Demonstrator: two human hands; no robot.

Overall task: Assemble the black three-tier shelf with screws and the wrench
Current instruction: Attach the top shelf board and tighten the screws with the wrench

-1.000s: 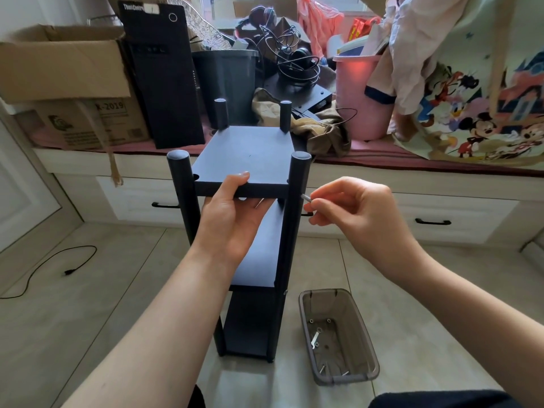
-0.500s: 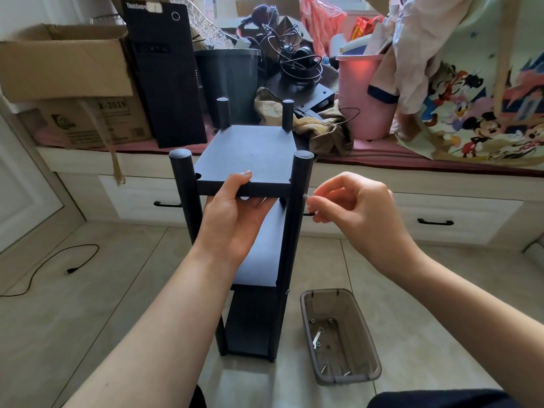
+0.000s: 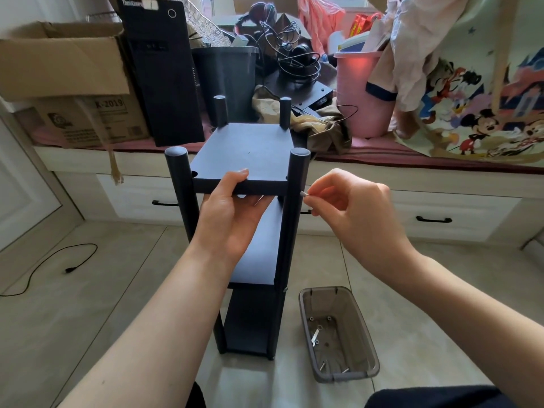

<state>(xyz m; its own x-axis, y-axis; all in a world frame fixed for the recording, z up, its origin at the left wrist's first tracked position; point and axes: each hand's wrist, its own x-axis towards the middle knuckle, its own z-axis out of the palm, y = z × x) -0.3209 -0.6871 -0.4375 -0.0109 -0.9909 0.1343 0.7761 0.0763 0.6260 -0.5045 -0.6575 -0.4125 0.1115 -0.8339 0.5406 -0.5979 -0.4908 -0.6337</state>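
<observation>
Two hands: both on the shelf (image 3: pixel 250 160), which stands on the floor.
Left hand (image 3: pixel 232 213): grips top board's front edge.
Right hand (image 3: pixel 350 204): pinches a screw (image 3: pixel 304 194) at the front right post (image 3: pixel 291 231).
Tray (image 3: pixel 365 343): just right of shelf, holds wrench (image 3: pixel 315 337).

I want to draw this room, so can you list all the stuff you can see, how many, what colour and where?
shelf: one, black, three tiers, on the floor
screw: one, silver, at the near right post
tray: one, grey, on the floor right of the shelf, small metal parts inside
cardboard box: one, brown, bench left
computer tower: one, black, beside the box
bucket: one, pink, bench
cable: one, black, floor left
left hand: holds the top tier's front edge
right hand: pinches the screw
</observation>
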